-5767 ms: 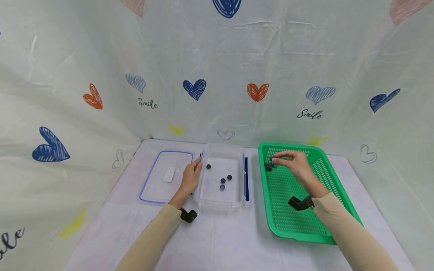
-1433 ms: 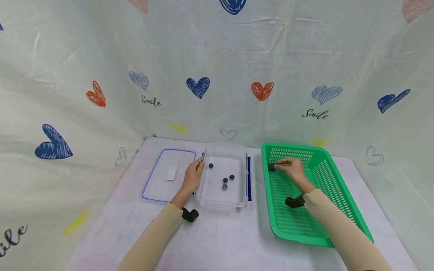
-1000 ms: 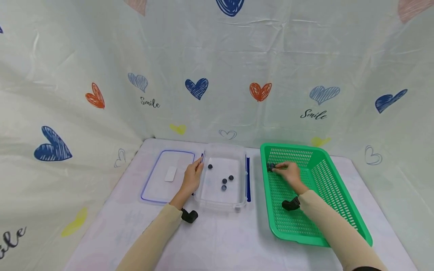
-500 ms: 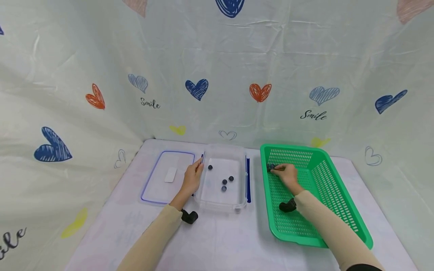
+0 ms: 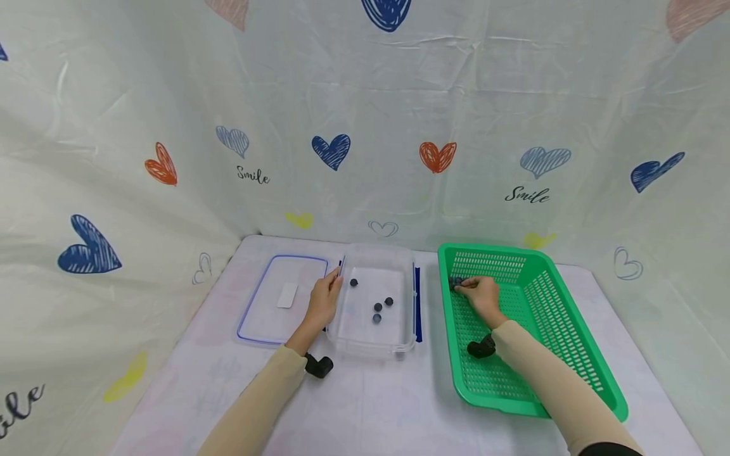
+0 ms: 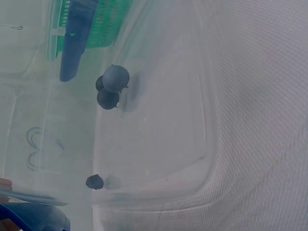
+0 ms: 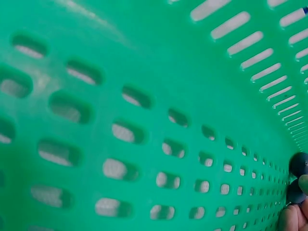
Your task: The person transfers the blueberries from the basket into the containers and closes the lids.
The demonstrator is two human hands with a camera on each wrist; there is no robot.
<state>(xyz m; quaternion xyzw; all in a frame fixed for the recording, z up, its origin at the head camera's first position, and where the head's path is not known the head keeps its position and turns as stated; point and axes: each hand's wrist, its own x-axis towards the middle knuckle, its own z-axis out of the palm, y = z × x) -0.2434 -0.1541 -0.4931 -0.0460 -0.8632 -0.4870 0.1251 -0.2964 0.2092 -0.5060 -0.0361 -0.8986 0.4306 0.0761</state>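
Observation:
My left hand (image 5: 324, 301) grips the left side of a clear plastic food box (image 5: 371, 345), at its blue latch (image 6: 33, 216). Several dark blueberries lie spread on the box's floor, among them a single blueberry (image 6: 95, 182) apart from a cluster (image 6: 115, 78). Inside the green basket (image 5: 447, 329), my right hand (image 5: 483, 296) is down at the left wall, where a few blueberries (image 5: 454, 280) sit. In the right wrist view, thumb and fingertip pinch a blueberry (image 7: 295, 191), with another blueberry (image 7: 299, 164) right beside it. The hand partly hides the berries.
A clear lid (image 5: 268, 316) with a blue rim and a white label lies left of the box. The box's other blue latch (image 5: 419, 304) hangs out toward the basket. A curtain (image 5: 376, 95) printed with hearts stands behind the table (image 5: 365, 405).
My right hand has come down lower toward the basket's left wall over these seconds, shifting only slightly in the last half second. The left hand and the berries in the box stay put.

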